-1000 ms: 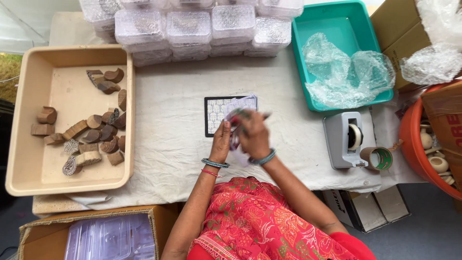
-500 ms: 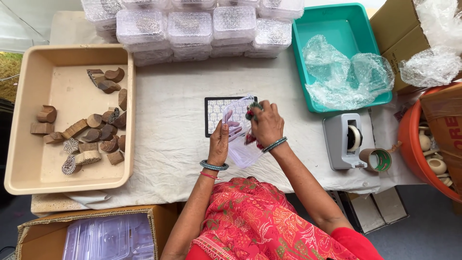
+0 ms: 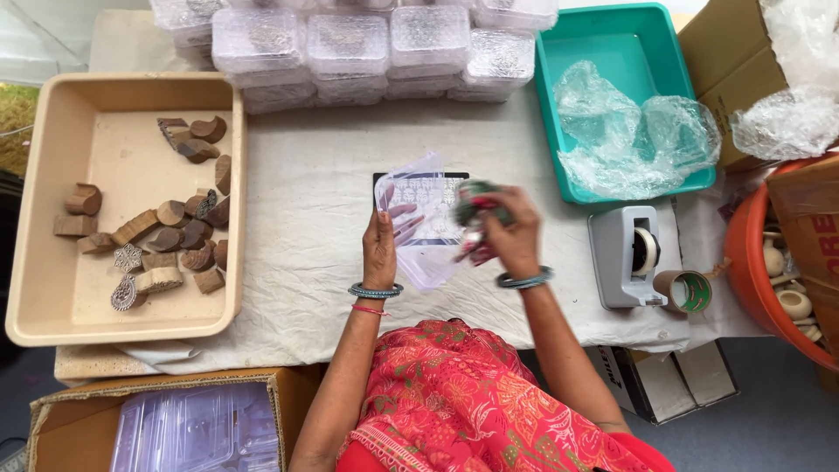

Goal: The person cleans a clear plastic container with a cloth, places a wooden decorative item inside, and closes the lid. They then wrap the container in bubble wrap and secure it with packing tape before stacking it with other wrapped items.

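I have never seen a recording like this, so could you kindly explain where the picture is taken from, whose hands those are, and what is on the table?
There is no machine here. The picture comes from a camera worn on a person's head, looking straight down at their own two bare hands and a table covered with a white cloth.

The left hand holds a clear plastic bag above a dark printed card. The right hand grips a small green and red item at the bag's edge; what it is cannot be made out.

To the left is a beige tray with carved wooden blocks. At the back are stacked clear plastic boxes. To the right stand a teal tray with crumpled plastic wrap, a tape dispenser and a tape roll.
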